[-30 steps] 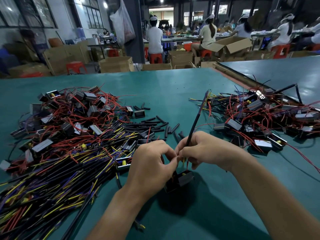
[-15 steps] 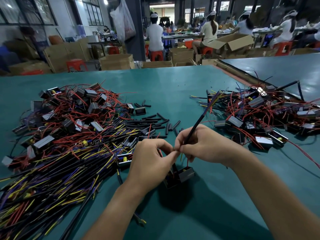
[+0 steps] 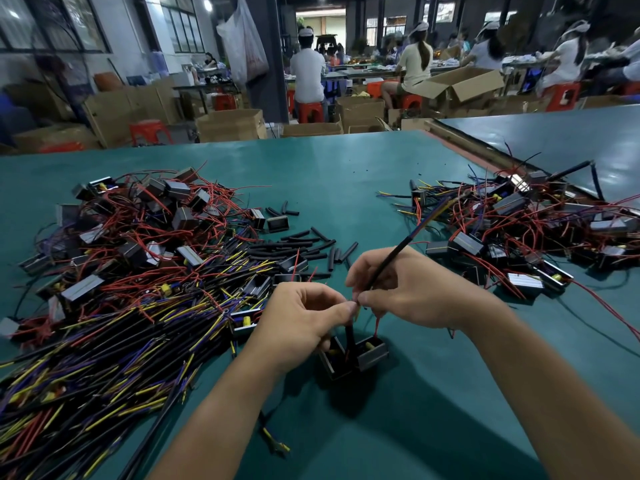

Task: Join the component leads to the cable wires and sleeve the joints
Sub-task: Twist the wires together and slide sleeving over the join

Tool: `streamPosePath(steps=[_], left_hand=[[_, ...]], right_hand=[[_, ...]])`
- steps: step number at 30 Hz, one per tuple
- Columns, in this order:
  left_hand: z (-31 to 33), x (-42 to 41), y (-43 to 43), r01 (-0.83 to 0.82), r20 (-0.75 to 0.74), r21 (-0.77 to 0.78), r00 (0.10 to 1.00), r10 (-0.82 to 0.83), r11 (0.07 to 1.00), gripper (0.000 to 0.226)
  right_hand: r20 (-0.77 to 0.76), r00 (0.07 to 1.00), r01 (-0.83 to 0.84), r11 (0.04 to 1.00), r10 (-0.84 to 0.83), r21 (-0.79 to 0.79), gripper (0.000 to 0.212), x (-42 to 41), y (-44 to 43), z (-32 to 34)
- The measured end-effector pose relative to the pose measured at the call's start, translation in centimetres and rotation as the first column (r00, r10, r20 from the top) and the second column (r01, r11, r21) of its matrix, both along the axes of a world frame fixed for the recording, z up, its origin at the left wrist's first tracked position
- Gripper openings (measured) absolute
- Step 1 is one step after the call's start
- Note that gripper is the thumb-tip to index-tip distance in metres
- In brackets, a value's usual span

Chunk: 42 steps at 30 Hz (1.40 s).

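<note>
Above the desk, the left hand and right hand pinch where a red lead meets the right's black cable, with the small component just below; the wires look thin, limp and light, so are probably best gripped near their tips.

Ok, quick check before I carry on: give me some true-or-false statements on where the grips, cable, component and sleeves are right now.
1. The left grip and right grip meet fingertip to fingertip, pinching the lead. True.
2. The cable rises from the right grip toward the right pile. True.
3. The component lies in the left pile. False: it sits just below the grips, apart from both piles.
4. The sleeves lie right of the right grip. False: they lie beyond the left grip, beside the left pile.
</note>
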State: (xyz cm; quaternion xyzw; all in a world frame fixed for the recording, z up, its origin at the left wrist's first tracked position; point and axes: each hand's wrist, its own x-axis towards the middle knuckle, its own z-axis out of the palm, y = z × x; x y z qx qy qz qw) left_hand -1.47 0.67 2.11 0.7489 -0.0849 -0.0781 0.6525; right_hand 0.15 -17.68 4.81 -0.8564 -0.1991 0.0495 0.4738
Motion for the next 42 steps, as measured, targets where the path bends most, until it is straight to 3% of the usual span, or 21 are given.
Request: streamPosePath(steps=[8, 16, 23, 28, 36, 42], left_hand=[[0.03, 0.19, 0.24, -0.014, -0.015, -0.015, 1.0, 0.014, 1.0, 0.017], [-0.17, 0.47, 0.32, 0.012, -0.066, -0.054, 0.998, -0.015, 0.998, 0.022], [-0.27, 0.38, 0.2, 0.059, -0.081, -0.065, 0.995, -0.064, 0.996, 0.018], [-0.18, 0.13, -0.11, 0.112, 0.039, -0.012, 0.993, -0.112, 0.994, 0.024], [-0.59, 0.06, 0.03, 0.029, 0.383, 0.314, 0.911, -0.155, 0.949, 0.017], [-0.6, -0.11, 0.12, 0.019, 0.409, 0.292, 0.901, -0.142, 0.956, 0.022]], right_hand=[[0.02, 1.0, -0.014, 1.0, 0.013, 0.011, 0.019, -0.06, 0.18, 0.43], [0.06, 0.998, -0.005, 1.0, 0.005, 0.002, 0.003, -0.06, 0.22, 0.32], [0.076, 0.997, -0.023, 1.0, 0.023, -0.007, 0.005, -0.06, 0.1, 0.38], [0.037, 0.999, -0.037, 0.999, 0.037, 0.025, 0.007, 0.09, 0.04, 0.18], [-0.056, 0.998, -0.003, 0.994, 0.009, 0.108, 0.015, 0.35, 0.12, -0.16], [-0.076, 0.997, 0.021, 0.996, -0.014, 0.084, 0.019, 0.47, 0.17, -0.14]])
